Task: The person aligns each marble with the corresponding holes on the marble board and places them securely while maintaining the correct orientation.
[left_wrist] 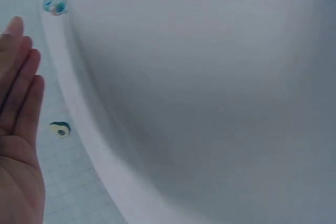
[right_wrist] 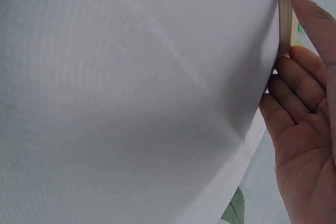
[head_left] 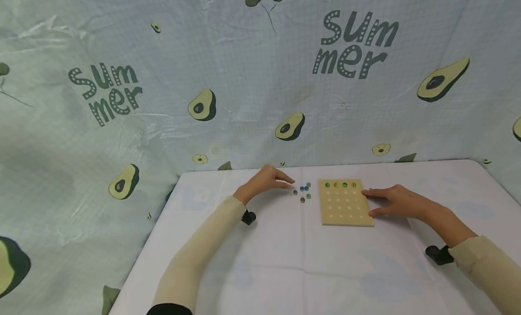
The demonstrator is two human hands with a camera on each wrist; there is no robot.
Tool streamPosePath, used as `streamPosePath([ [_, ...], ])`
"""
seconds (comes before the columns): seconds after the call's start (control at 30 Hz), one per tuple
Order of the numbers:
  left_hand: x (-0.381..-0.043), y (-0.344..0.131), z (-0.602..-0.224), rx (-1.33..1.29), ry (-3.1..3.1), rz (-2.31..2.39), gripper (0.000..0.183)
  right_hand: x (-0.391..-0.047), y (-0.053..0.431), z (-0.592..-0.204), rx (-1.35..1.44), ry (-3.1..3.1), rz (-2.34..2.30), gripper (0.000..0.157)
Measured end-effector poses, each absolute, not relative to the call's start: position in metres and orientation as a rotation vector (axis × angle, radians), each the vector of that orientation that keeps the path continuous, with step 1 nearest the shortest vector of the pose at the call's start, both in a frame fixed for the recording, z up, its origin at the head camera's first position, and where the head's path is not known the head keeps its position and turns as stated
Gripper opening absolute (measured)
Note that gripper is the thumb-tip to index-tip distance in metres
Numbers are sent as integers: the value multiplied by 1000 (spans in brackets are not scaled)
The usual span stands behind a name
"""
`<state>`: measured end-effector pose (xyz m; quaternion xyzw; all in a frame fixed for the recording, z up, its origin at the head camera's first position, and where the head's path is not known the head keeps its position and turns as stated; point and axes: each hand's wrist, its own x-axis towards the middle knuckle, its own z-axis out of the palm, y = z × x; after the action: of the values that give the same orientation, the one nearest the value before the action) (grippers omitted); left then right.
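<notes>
Several small glass marbles (head_left: 302, 188), blue, green and brownish, lie loose on the white-covered table. My left hand (head_left: 268, 181) is just left of them, its fingers extended and nothing held. The left wrist view shows this hand (left_wrist: 18, 108) with straight fingers, apart from blue marbles (left_wrist: 54, 2). To the right of the loose marbles lies a flat wooden board (head_left: 342, 220) with rows of round hollows. Green and yellowish marbles (head_left: 344, 185) sit along its far row. My right hand (head_left: 400, 202) touches the board's right edge with thumb and fingertips; its fingers are fairly straight.
A white cloth (head_left: 285, 269) covers the table, with creases running across it. Behind and to the left hangs a pale sheet (head_left: 244, 70) printed with avocados and lettering. Dark wrist cameras (head_left: 439, 255) are strapped beneath both wrists.
</notes>
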<state>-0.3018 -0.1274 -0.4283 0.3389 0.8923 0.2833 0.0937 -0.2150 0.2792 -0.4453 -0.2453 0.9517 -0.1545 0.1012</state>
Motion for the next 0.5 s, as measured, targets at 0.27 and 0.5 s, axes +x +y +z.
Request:
streamPosePath([
  [0.27, -301, -128, -443, 1126, 2645, 819, 24, -214, 278, -445, -701, 2807, -476, 84],
  [0.5, -305, -127, -451, 1154, 2656, 785, 25, -214, 278, -445, -710, 2797, -470, 84],
])
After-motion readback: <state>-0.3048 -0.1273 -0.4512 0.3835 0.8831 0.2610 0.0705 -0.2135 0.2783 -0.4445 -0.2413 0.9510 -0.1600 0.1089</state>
